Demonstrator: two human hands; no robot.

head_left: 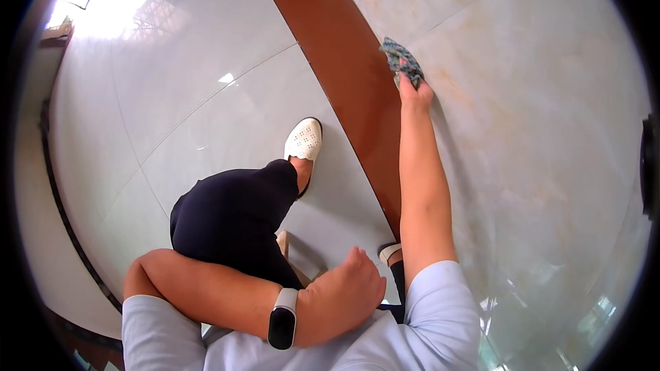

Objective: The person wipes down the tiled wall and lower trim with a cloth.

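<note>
My right hand point(414, 87) reaches far forward, its fingers closed on a crumpled blue-grey patterned cloth point(401, 58). The cloth lies against the pale marbled tile surface point(522, 96), right beside a reddish-brown tile strip point(350, 89). Close to my body, my left hand point(347, 295) is bent across in front of my chest. Its fingers look curled in, and nothing shows in them. A watch with a light strap point(283, 319) sits on the left wrist.
My bent leg in dark trousers point(230, 223) and a white perforated shoe point(304, 141) rest on glossy pale floor tiles point(185, 89). The other shoe point(389, 253) shows beneath my right arm. A dark object point(647, 165) stands at the far right edge.
</note>
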